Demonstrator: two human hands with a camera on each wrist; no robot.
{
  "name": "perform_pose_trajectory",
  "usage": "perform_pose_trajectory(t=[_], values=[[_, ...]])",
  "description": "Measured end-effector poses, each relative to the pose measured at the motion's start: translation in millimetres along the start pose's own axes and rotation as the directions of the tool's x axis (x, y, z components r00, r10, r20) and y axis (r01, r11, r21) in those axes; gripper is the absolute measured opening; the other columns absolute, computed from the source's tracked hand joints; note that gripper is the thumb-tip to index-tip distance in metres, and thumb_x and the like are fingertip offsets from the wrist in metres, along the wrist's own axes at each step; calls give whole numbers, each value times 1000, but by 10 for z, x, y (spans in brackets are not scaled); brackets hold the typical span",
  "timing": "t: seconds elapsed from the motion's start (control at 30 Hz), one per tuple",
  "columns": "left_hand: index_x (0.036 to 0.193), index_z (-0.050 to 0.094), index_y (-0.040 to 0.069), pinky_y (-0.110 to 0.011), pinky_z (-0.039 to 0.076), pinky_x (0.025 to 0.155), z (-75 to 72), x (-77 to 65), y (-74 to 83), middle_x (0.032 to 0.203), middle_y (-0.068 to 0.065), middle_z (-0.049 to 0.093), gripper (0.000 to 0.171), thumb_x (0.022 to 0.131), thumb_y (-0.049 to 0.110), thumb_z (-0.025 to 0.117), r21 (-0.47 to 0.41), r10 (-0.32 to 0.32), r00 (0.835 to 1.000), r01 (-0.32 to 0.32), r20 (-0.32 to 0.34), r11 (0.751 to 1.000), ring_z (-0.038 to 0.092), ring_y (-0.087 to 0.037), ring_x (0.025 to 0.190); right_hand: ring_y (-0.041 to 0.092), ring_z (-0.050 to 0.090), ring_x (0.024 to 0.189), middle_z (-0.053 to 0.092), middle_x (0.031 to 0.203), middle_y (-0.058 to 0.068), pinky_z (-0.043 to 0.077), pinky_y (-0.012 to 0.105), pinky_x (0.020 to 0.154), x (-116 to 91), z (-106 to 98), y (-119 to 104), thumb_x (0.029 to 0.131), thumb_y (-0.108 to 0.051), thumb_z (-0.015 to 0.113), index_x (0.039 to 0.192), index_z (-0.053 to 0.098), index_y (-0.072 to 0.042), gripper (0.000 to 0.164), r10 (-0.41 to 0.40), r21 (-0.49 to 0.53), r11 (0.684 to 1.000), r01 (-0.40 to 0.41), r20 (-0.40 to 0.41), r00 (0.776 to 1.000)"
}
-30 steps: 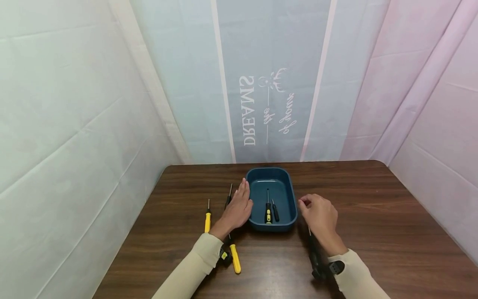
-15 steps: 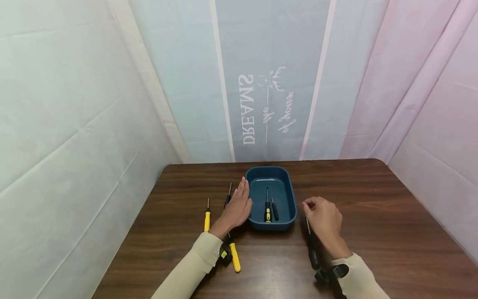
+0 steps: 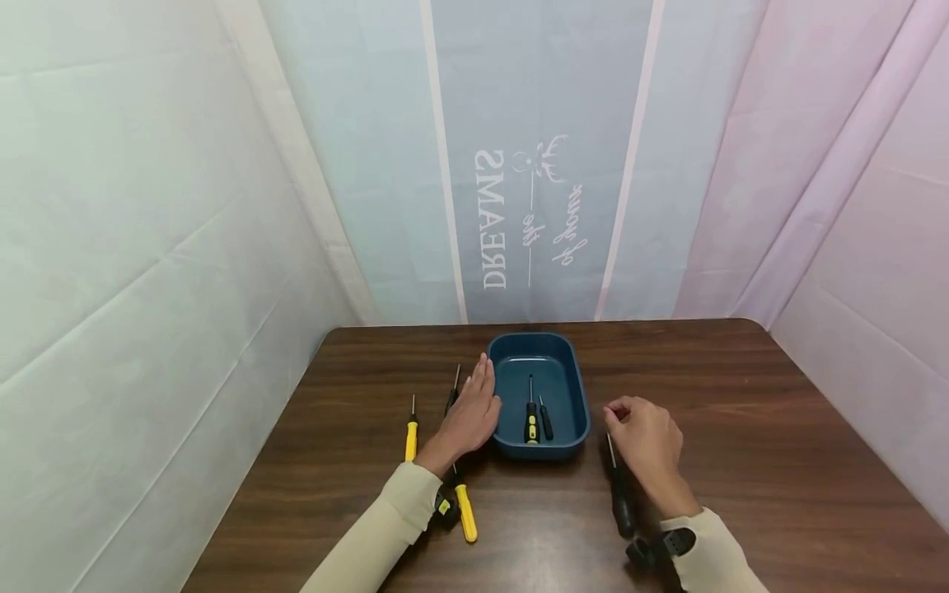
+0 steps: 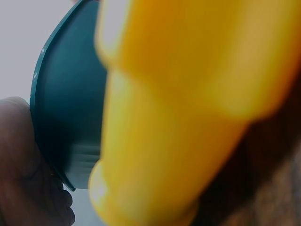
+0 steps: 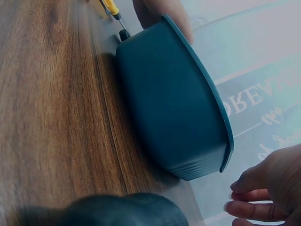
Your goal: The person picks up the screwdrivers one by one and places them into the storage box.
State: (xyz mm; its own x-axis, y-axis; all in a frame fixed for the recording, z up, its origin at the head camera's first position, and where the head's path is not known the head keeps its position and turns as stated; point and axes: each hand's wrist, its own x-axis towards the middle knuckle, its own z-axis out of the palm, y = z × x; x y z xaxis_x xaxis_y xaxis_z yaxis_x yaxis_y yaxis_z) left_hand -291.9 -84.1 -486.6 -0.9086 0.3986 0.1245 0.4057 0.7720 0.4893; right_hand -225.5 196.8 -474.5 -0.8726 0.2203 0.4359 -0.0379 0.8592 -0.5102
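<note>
My left hand (image 3: 469,412) rests with straight fingers along the left side of a dark blue tray (image 3: 539,451). Inside the tray lie a black-and-yellow screwdriver (image 3: 532,420) and a smaller black screwdriver (image 3: 546,422). To the right of the tray, apart from it, is my right hand (image 3: 647,436); its fingers are loosely curled, and the right wrist view shows nothing between them. Beneath that hand and wrist lies a black-handled screwdriver (image 3: 621,502) on the table. Close to the left wrist camera, a yellow handle (image 4: 160,132) looms blurred.
Left of the tray lie a yellow screwdriver (image 3: 412,436), a black screwdriver (image 3: 453,398) partly behind my left hand, and another yellow-handled screwdriver (image 3: 466,515). The wooden table (image 3: 726,395) meets a printed curtain (image 3: 400,206) at its back edge.
My right hand has drifted slightly right and towards me, away from the tray, uncovering more of the black-handled screwdriver. The left hand has stayed against the tray.
</note>
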Motion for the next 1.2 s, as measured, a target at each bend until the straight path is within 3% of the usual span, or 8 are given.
perform_pose_trajectory(t=[0.43,0.83,1.2], values=[[161,8,-1,-46,13,124,-12,-37,10,171,-12,-2,62,109,24,31,-11,35,999,-35,10,999,0,-21,156,23,64,65,73,76,3,42,37,51,-57,-4,35,86,-22,78,83,79,-13,9,63,-35,998,-59,127,990],[162,7,1,-45,12,125,-14,-23,3,170,-8,-6,63,110,28,30,2,32,999,-32,5,999,-1,-20,156,20,60,63,72,76,3,42,38,50,-81,-89,69,87,-28,78,85,79,-14,14,102,-104,991,-79,247,964],[162,1,6,-44,10,125,-11,-17,-8,169,-3,-12,63,110,31,27,0,25,1000,-25,17,1000,-3,-18,156,18,58,61,68,69,-2,41,36,50,-146,-210,27,87,-31,77,83,79,-14,18,100,-111,991,-70,299,949]])
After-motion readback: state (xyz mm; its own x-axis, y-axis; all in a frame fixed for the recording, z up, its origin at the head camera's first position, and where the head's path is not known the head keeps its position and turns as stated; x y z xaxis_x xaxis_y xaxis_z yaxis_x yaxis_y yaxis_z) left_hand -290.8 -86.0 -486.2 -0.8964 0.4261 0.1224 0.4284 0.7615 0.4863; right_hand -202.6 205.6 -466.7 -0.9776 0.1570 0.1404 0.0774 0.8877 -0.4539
